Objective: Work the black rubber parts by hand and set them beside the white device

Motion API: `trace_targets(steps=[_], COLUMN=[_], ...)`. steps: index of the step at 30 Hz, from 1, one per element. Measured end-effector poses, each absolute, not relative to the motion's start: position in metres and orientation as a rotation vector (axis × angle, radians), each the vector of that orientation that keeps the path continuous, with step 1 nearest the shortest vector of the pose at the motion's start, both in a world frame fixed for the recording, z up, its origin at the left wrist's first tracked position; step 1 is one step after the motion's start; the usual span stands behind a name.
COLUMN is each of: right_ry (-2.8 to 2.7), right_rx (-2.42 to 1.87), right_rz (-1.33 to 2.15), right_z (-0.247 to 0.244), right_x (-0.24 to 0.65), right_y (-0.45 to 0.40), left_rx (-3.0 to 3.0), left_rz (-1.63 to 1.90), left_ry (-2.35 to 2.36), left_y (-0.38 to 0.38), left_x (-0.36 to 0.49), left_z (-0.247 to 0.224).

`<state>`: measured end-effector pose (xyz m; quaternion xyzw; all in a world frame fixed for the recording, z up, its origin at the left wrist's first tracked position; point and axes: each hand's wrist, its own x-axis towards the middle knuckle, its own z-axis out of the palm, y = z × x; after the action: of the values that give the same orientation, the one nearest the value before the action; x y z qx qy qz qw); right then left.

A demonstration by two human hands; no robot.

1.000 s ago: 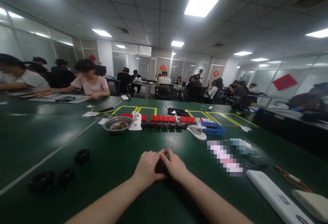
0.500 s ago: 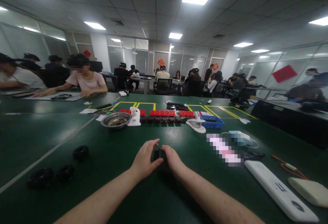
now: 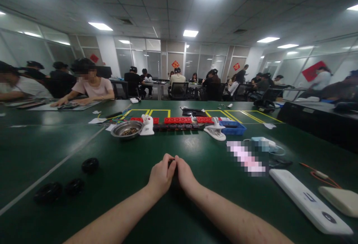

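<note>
My left hand (image 3: 161,174) and my right hand (image 3: 185,174) meet over the middle of the green table. Their fingers are closed around a small black piece (image 3: 170,162). Most of that piece is hidden by the fingers, so its kind does not show. The left thumb and the curled left fingers are on one side of it, and the right fingers press from the other side. Further back lies a row of red blocks (image 3: 179,120), with a row of dark blocks (image 3: 180,127) along its near side.
Several black rings (image 3: 90,165) lie at left. A metal bowl (image 3: 126,129) of small parts, a white clamp stand (image 3: 147,125), another white clamp (image 3: 216,130) and a blue tray (image 3: 233,129) stand beyond my hands. At right are a long white device (image 3: 309,199) and a cream pouch (image 3: 341,201).
The left thumb and fingers have closed in, and both hands have come together over the black piece, which now shows less. The camera view has shifted slightly.
</note>
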<state>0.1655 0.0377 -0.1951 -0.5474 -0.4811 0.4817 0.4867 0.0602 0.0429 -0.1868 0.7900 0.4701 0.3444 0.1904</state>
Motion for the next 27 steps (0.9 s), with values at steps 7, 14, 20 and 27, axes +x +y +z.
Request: trace_targets(steps=[7,14,20,27], right_ry=[-1.377,-2.005,-2.068,-1.097], right_rx=[-1.364,-1.473,-1.519,-1.493], right_rz=[0.729,0.027,0.124,1.936], right_z=[-0.189,-0.163,-0.168,-0.175], right_x=[0.162,0.181,0.187,0.187], right_y=[0.027,0.018,0.020,0.041], left_rx=[1.895,0.875,0.832,2.464], left_rz=[1.208,1.000,0.450,0.758], left_ry=[1.163,1.165,1.172,1.344], left_y=[0.041,0.030,0.042,0.049], left_x=[0.070,0.082,0.067,0.054], left_z=[-0.184,-0.164,-0.167,-0.183])
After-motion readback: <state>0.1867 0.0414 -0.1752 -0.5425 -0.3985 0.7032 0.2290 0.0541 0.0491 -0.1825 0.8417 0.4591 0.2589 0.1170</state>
